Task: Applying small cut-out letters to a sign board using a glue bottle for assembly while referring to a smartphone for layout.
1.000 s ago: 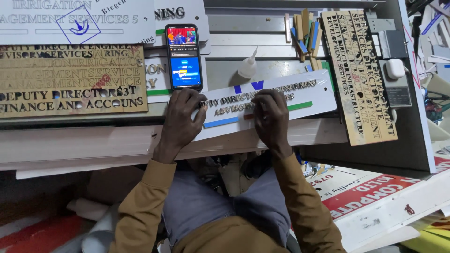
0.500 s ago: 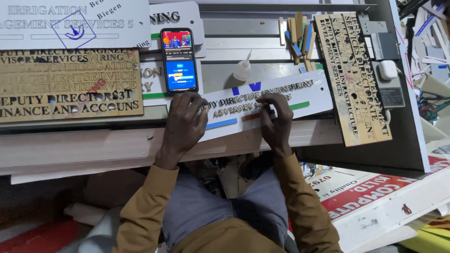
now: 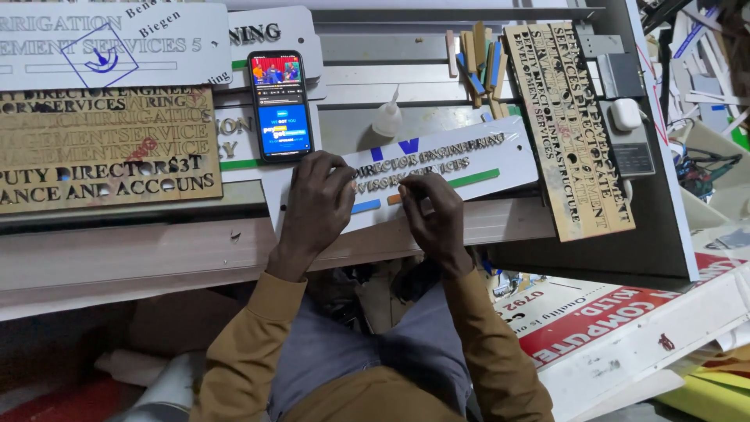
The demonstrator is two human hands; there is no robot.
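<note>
A white sign plate (image 3: 500, 160) with raised dark letters and blue, orange and green strips lies tilted on the workbench. My left hand (image 3: 315, 205) presses flat on its left part. My right hand (image 3: 431, 209) has its fingertips pinched together over the plate's second row of letters; whether a small letter sits between them I cannot tell.
A lit phone (image 3: 280, 105) lies just beyond my left hand, a small glue bottle (image 3: 387, 119) beside it. Gold cut-out letter sheets lie at the left (image 3: 101, 148) and right (image 3: 569, 125). More white signs (image 3: 94, 47) sit at the back, printed boards (image 3: 625, 328) at the lower right.
My right hand has drawn back from the plate's upper row to its lower row and pinched its fingers. The left hand has stayed pressed on the plate.
</note>
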